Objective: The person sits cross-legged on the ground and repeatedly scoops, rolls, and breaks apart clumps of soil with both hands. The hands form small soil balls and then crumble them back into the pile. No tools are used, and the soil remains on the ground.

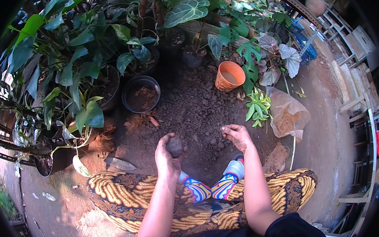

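Observation:
My left hand [166, 157] cups a round ball of dark soil [175, 146] above the ground, its fingers curled around the ball. To the right, my right hand [237, 137] is raised over the loose soil with thumb and fingertips together; whether something small is between them cannot be told. Crumbly dark soil [195, 108] spreads on the ground in front of both hands. Beyond my left hand stands a black plastic pot [141, 94] with reddish-brown matter inside. An orange pot [229, 76] holding murky, brownish liquid stands beyond my right hand.
Potted leafy plants [85, 59] crowd the far side and left. Cut green leafy stems [258, 107] lie at the right, beside a clear plastic bag [288, 114] of brown fibre. A reddish fragment [154, 121] and a dry leaf [120, 163] lie left. My crossed legs are close below.

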`<act>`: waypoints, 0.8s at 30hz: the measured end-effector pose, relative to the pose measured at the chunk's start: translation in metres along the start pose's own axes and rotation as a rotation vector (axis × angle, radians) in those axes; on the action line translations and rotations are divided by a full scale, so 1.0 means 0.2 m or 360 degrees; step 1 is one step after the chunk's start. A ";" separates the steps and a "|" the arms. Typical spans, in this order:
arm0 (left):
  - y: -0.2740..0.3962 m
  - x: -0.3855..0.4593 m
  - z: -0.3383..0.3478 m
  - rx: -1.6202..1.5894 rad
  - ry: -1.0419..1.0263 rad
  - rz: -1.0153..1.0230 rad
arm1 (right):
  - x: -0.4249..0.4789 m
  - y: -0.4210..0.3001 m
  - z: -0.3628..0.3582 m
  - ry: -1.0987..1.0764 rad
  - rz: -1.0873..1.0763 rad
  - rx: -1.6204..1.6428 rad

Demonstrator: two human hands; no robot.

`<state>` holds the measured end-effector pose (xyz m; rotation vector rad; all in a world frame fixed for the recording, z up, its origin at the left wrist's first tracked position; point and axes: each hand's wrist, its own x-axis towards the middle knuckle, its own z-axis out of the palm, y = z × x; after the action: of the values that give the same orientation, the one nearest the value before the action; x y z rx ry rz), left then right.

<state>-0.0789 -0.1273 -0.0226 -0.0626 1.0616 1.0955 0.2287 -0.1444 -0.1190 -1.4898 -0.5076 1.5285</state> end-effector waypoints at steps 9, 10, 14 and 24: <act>-0.01 0.00 -0.01 0.0038 0.0014 0.0023 | -0.03 0.10 -0.01 0.0171 -0.0118 -0.1818; -0.01 0.00 -0.01 0.0053 0.0006 0.0037 | -0.04 0.09 0.01 0.0109 -0.0010 -0.1597; 0.00 -0.01 0.00 0.0052 0.0002 0.0037 | -0.03 0.02 0.09 0.0114 0.0053 -0.0512; -0.01 -0.02 0.00 0.0049 -0.0030 0.0032 | -0.07 0.32 0.05 0.0252 -0.0566 -0.2170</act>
<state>-0.0777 -0.1306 -0.0213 -0.0170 1.0642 1.0955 0.1966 -0.1845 -0.1621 -2.2548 -1.8193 0.6665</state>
